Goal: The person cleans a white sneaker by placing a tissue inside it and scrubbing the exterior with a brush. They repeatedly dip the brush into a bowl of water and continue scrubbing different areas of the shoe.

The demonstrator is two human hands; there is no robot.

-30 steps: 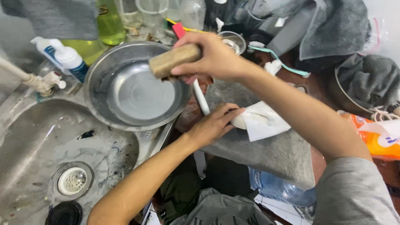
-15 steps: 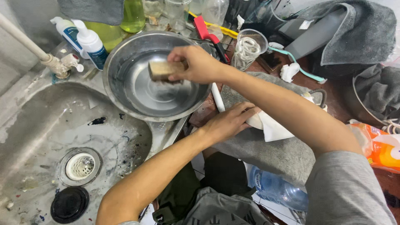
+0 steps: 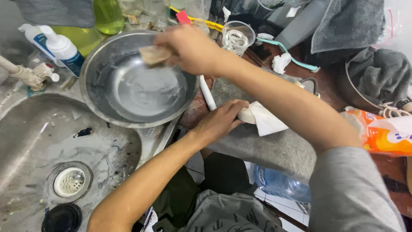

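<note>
- Your right hand (image 3: 191,49) is closed around a tan sponge (image 3: 155,54), fingers wrapped over its top, holding it just over the far rim of the metal basin (image 3: 128,111).
- The sponge looks blurred; whether it touches the basin's inner wall cannot be told.
- The basin sits at the edge of the sink (image 3: 34,141), tilted partly over the counter, and its inside is shiny and wet.
- Your left hand (image 3: 221,120) lies palm down on the grey cloth (image 3: 266,148) that covers the counter, fingers curled together over a white object (image 3: 246,116) with a white tissue (image 3: 266,122) beside it.
- A white tube-like handle (image 3: 207,92) runs from under your right wrist towards your left hand; how it joins the white object is hidden.
- Behind the basin stand a white and blue pump bottle (image 3: 64,49) and a bottle of green liquid (image 3: 107,17).
- The tap (image 3: 30,75) sticks out at the left, above the sink.
- The sink's drain strainer (image 3: 69,182) sits near the bottom, with a black plug (image 3: 62,218) just below it.
- An orange plastic packet (image 3: 382,133) lies at the right, near your right elbow.
- A clear cup (image 3: 238,36) holding a coiled white cord stands behind your right forearm.
</note>
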